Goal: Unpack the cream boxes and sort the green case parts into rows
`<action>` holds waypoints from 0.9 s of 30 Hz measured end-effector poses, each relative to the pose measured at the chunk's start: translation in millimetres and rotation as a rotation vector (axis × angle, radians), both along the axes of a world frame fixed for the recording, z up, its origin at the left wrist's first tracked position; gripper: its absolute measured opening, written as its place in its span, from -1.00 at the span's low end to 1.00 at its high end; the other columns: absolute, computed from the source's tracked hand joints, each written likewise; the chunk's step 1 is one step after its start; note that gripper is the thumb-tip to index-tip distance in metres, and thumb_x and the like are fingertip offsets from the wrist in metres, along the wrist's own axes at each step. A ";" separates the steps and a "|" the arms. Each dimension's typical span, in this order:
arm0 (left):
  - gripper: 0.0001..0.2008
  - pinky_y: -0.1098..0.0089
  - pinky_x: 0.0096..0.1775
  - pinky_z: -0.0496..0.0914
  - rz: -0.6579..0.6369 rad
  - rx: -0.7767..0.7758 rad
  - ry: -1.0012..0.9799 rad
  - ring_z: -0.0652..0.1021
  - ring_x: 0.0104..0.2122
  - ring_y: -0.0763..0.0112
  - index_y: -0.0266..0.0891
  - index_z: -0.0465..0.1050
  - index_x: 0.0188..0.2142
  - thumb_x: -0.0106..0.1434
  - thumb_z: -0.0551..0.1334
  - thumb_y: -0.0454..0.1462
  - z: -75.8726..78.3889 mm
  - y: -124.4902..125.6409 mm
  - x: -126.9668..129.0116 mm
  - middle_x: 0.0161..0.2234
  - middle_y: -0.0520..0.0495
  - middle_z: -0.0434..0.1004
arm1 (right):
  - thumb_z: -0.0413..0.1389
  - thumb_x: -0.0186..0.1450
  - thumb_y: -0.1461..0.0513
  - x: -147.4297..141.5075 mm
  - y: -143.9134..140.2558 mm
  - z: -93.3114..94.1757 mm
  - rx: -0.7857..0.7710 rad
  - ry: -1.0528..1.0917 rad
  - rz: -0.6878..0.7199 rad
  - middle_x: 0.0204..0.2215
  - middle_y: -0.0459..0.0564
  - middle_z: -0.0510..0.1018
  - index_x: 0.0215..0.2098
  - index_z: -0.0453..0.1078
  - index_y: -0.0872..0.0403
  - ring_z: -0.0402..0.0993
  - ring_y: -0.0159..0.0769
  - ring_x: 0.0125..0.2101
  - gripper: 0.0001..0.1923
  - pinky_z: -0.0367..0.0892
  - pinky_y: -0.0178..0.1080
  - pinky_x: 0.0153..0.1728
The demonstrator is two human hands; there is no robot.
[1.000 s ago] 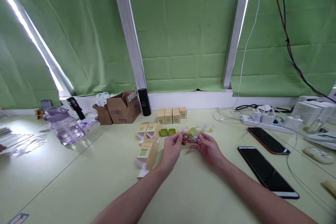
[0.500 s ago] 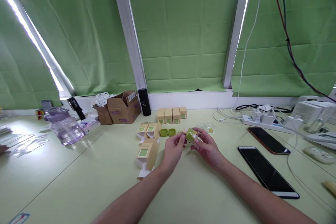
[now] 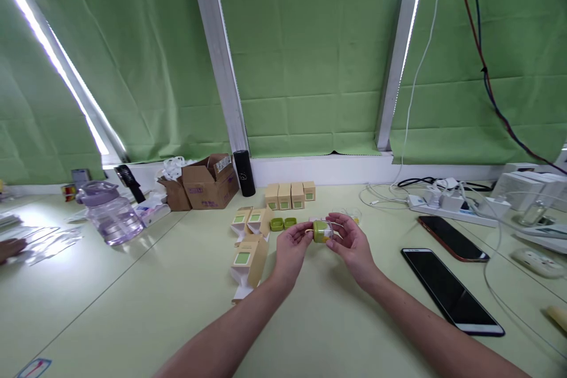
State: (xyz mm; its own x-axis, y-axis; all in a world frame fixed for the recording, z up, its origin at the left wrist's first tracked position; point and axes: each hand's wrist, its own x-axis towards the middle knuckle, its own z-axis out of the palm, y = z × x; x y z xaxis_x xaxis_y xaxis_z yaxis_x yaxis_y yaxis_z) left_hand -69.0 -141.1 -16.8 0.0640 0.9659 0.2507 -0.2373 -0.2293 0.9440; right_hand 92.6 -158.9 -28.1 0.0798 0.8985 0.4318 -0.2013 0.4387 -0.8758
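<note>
Between my two hands, above the table, is a small case with a green half and a clear half; something yellow shows inside. The fingers of my left hand are closed on its green side. My right hand grips the clear side with thumb and fingertips. Behind my left hand sit two open green square containers. A clear plastic piece with a yellow spot lies partly hidden behind my right hand. Left of my hands stand opened small cardboard boxes with green labels, flaps out.
A row of small cardboard boxes stands at the back. Further left are a brown carton, a black cylinder and a purple jug. On the right lie two phones and a power strip. Another person's hand is far left.
The green and clear case has turned from tilted to nearly level between my hands. My fingers have shifted slightly around it. At far left, the other person's hand has come further into view.
</note>
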 end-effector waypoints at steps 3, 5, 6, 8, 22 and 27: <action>-0.71 0.11 0.04 0.51 0.034 0.032 -0.006 0.66 -0.07 0.11 -0.29 0.59 -0.25 0.07 0.48 -0.18 3.4 -2.6 -0.4 -0.09 -0.28 0.69 | 0.37 0.15 0.15 -1.9 -1.9 1.1 0.025 -0.019 0.002 0.09 0.09 0.49 0.06 0.35 -0.10 0.44 -0.06 0.14 -0.46 0.49 0.01 0.06; -0.76 0.12 0.02 0.51 0.054 0.051 0.012 0.66 -0.06 0.11 -0.27 0.57 -0.31 0.09 0.47 -0.18 5.7 -4.3 -0.6 -0.10 -0.27 0.69 | 0.35 0.16 0.16 -2.8 -3.3 0.8 0.024 -0.043 0.006 0.10 0.09 0.48 0.07 0.34 -0.11 0.42 -0.05 0.16 -0.46 0.52 -0.01 0.03; -0.79 0.14 0.00 0.52 0.064 0.064 0.029 0.65 -0.06 0.12 -0.26 0.56 -0.34 0.11 0.45 -0.18 6.6 -5.1 -0.6 -0.10 -0.26 0.69 | 0.34 0.17 0.16 -3.1 -4.0 0.4 0.023 -0.055 0.013 0.11 0.09 0.47 0.08 0.33 -0.11 0.42 -0.05 0.16 -0.46 0.53 -0.02 0.02; -0.82 0.18 -0.05 0.53 0.088 0.097 0.068 0.64 -0.06 0.13 -0.25 0.54 -0.37 0.14 0.42 -0.19 7.9 -6.4 -0.5 -0.12 -0.24 0.69 | 0.32 0.19 0.18 -3.7 -5.4 -0.5 0.024 -0.077 0.036 0.13 0.09 0.46 0.10 0.32 -0.13 0.41 -0.05 0.17 -0.47 0.54 -0.03 -0.01; -0.91 0.26 -0.08 0.44 0.134 0.312 0.393 0.60 -0.07 0.25 -0.18 0.38 -0.26 0.40 0.18 -0.24 4.0 -14.2 -0.1 -0.05 -0.16 0.62 | 0.28 0.18 0.25 0.6 -6.4 3.2 0.021 -0.344 -0.046 0.01 -0.01 0.53 0.15 0.33 -0.10 0.45 -0.12 0.09 -0.43 0.38 0.03 0.16; -0.91 0.27 -0.09 0.42 0.103 0.310 0.411 0.59 -0.07 0.25 -0.16 0.35 -0.25 0.41 0.16 -0.23 3.7 -13.1 -1.9 -0.07 -0.14 0.61 | 0.29 0.18 0.22 3.2 -3.7 1.1 0.022 -0.387 -0.061 0.01 -0.01 0.54 0.16 0.34 -0.10 0.49 -0.12 0.03 -0.42 0.39 0.04 0.14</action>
State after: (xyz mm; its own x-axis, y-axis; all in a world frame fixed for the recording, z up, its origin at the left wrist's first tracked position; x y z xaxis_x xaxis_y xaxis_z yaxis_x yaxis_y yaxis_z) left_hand -70.9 -154.1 -13.1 0.1257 0.8570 0.4998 0.1765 -0.5151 0.8388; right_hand 95.8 -162.7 -27.0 -0.0401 0.8875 0.4592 0.1692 0.4589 -0.8722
